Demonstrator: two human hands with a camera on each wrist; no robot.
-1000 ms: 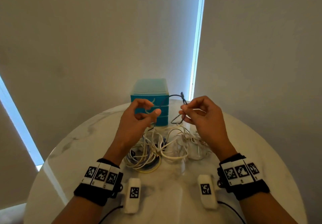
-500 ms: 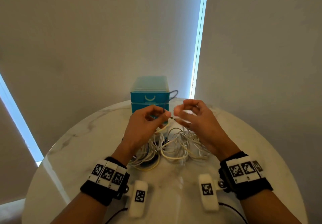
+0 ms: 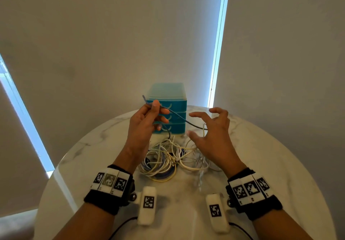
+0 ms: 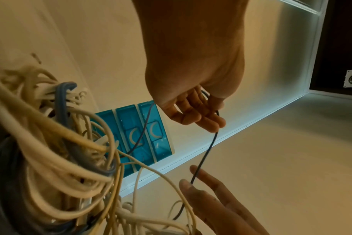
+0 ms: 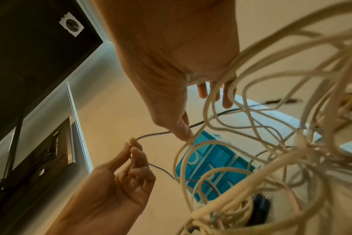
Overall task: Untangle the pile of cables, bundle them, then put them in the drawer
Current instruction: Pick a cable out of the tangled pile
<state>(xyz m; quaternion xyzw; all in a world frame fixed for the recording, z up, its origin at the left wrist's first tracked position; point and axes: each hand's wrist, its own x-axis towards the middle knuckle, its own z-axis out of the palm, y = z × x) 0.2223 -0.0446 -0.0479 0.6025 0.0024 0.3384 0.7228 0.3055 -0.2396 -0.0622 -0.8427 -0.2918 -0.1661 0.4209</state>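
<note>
Low in the head view's middle, the cable pile (image 3: pixel 168 157) is lying on the table (image 3: pixel 84 155). Above it, the left hand (image 3: pixel 147 120) is pinching a dark cable (image 3: pixel 177 115), the right hand (image 3: pixel 211 131) spreading, seemingly holding nothing. Behind, the drawers (image 3: pixel 169 116) are sitting closed.

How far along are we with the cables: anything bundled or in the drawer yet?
Early stage. Nothing looks bundled: the pile lies tangled on the table. In hand: the left hand pinches one dark cable, lifted off the pile toward the open right hand, which grips nothing. Left: free each cable, bundle them, and open a drawer; all three look shut.
</note>
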